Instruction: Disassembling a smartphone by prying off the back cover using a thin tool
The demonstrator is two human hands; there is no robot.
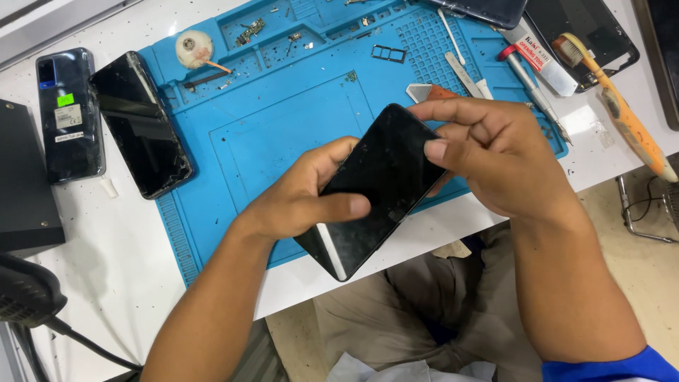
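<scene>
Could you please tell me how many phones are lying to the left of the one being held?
2: a dark phone on the white table, and a cracked black phone at the blue mat's left edge. Top-right devices are cut off.

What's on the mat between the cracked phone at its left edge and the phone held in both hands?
Head view: nothing. Between the cracked phone and the held phone there is only bare blue repair mat with small specks of debris.

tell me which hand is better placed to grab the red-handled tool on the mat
Right, probably. The right hand pinches the black phone at its far end, close to the red-handled tool; the left hand grips the near side.
</scene>
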